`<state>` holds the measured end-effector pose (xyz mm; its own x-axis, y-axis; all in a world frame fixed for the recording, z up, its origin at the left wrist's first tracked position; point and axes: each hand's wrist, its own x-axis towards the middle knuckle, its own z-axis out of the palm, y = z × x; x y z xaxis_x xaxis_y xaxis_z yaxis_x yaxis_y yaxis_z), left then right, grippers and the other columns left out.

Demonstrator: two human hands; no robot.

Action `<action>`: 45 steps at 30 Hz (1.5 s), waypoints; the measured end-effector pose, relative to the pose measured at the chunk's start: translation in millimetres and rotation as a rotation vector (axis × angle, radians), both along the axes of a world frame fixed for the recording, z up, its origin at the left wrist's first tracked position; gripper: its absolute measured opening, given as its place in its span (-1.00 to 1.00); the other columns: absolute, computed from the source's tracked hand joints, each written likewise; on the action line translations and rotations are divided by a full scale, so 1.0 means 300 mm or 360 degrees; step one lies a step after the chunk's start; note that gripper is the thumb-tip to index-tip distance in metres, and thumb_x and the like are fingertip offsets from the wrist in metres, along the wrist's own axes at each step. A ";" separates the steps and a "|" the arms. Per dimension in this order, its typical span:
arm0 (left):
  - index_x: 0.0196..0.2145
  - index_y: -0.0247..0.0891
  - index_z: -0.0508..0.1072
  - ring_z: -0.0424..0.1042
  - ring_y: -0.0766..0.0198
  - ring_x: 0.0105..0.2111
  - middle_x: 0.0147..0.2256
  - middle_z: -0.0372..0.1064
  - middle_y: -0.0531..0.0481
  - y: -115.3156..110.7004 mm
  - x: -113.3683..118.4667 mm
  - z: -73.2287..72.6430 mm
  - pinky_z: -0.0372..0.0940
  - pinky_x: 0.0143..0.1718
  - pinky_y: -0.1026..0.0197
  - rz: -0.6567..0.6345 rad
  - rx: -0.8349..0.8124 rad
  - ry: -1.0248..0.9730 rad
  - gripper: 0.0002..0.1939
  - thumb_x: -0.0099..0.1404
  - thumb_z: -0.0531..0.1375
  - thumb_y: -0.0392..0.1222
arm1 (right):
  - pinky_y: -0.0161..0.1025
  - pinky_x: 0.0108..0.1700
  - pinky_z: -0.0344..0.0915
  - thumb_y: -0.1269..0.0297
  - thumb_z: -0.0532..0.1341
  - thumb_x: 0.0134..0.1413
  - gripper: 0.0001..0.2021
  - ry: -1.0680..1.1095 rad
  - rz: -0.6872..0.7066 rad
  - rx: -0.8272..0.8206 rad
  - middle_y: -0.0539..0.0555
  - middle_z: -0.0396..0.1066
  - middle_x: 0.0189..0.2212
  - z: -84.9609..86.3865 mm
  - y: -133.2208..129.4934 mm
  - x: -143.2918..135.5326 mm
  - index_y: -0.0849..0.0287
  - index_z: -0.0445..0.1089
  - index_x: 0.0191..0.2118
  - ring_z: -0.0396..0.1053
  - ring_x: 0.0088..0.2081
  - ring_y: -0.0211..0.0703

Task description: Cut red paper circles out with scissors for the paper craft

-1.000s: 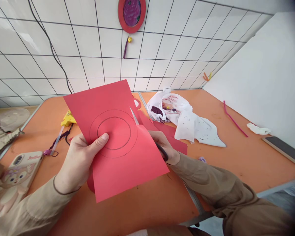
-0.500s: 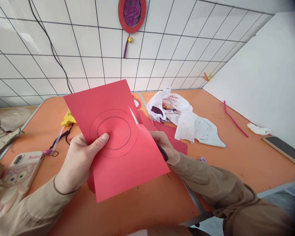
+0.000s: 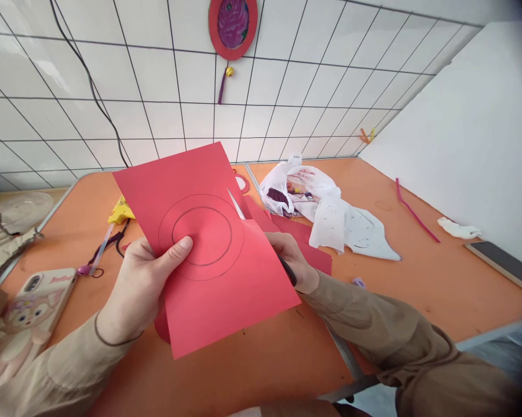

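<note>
A red paper sheet with two drawn rings, one inside the other, is held up over the table. My left hand pinches its left side, thumb on top by the inner ring, the other fingers underneath. At the right edge, my right hand is closed round the dark handle of the scissors, partly hidden behind the paper. One pointed blade shows above the sheet, beside a cut in the right edge, outside the outer ring.
Behind on the orange table are a white plastic bag, red paper pieces and white sheets. A phone and a yellow tool lie left. A red round ornament hangs on the tiled wall.
</note>
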<state>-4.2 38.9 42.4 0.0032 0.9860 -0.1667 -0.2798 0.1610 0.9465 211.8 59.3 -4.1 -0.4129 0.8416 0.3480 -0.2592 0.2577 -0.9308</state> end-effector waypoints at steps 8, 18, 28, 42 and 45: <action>-0.34 -0.25 0.60 0.58 0.02 -0.36 -0.34 0.60 -0.10 0.001 0.000 0.006 0.52 -0.39 0.14 -0.0018 -0.0011 -0.0025 -0.79 0.03 0.40 -0.15 | -0.33 -0.49 0.18 0.14 0.32 -0.02 -0.80 0.0032 0.0015 0.0018 -0.06 0.25 -0.62 -0.005 0.000 0.002 0.19 0.49 -0.39 0.12 -0.58 -0.33; -0.35 -0.26 0.59 0.59 0.04 -0.39 -0.37 0.60 -0.08 0.001 0.005 0.019 0.52 -0.38 0.14 0.0010 0.0016 -0.0033 -0.79 0.02 0.41 -0.17 | -0.33 -0.49 0.17 0.13 0.29 0.03 -0.77 -0.0038 0.0023 0.0068 -0.01 0.26 -0.59 -0.004 0.003 0.004 0.23 0.47 -0.41 0.14 -0.53 -0.29; -0.34 -0.22 0.59 0.59 0.08 -0.35 -0.35 0.60 -0.04 0.007 -0.004 0.011 0.52 -0.33 0.15 -0.0011 0.0093 -0.0031 -0.84 0.05 0.40 -0.21 | -0.31 -0.49 0.07 0.10 0.23 0.07 -0.75 -0.0062 0.0096 0.0110 0.00 0.23 -0.51 0.000 0.004 0.012 0.22 0.40 -0.36 0.09 -0.50 -0.27; -0.32 -0.15 0.60 0.59 0.13 -0.33 -0.31 0.60 0.02 0.010 -0.020 -0.015 0.53 -0.33 0.20 -0.0049 0.0158 -0.0056 -0.88 0.12 0.36 -0.25 | -0.35 -0.51 0.08 0.14 0.23 0.10 -0.76 -0.0035 0.0065 0.0133 -0.02 0.23 -0.56 0.000 0.001 0.007 0.26 0.41 -0.39 0.11 -0.53 -0.31; -0.30 -0.15 0.60 0.59 0.13 -0.32 -0.29 0.60 0.02 0.011 -0.020 -0.019 0.53 -0.32 0.19 -0.0060 0.0163 -0.0052 -0.87 0.13 0.36 -0.25 | -0.35 -0.51 0.10 0.16 0.27 0.05 -0.77 -0.0034 0.0054 0.0133 -0.02 0.25 -0.56 0.005 -0.002 0.005 0.26 0.42 -0.43 0.12 -0.52 -0.31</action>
<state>-10.1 42.2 36.8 0.0446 0.9969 -0.0646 -0.3062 0.0752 0.9490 213.4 58.6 -2.6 -0.4488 0.7954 0.4073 -0.2496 0.3261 -0.9118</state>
